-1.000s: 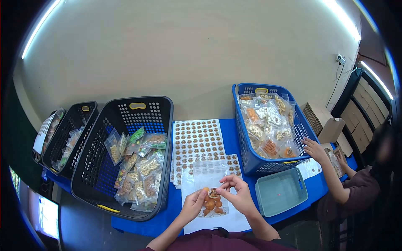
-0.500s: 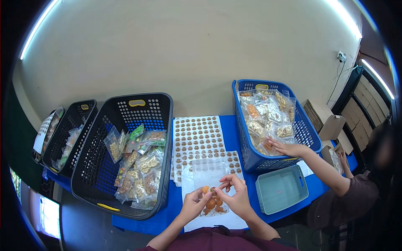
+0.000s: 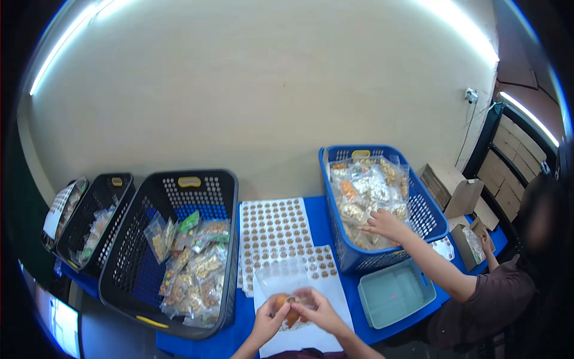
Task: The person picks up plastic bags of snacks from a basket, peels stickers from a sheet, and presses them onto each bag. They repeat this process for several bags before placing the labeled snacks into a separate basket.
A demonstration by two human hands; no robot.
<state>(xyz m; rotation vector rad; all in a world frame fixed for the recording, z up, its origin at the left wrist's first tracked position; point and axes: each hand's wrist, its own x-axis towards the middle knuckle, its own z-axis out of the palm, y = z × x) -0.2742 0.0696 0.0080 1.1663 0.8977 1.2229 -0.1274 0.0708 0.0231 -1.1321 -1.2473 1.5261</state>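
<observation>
Your left hand [image 3: 267,319]: fingers pinched on the left edge of a clear plastic snack bag [image 3: 286,296], low in the view.
Your right hand [image 3: 320,311]: fingers closed on the same bag's right side.
Snack bag: glossy, flat, with round orange pieces inside; it lies over white sticker sheets [image 3: 276,231] dotted with small brown circles.
Table [image 3: 321,210]: blue, smooth.
Left: perforated black basket [image 3: 173,251] of crinkly packets.
Right: blue lattice basket [image 3: 382,206], a co-worker's hand [image 3: 382,224] inside; pale rectangular tray [image 3: 396,291] nearby.
</observation>
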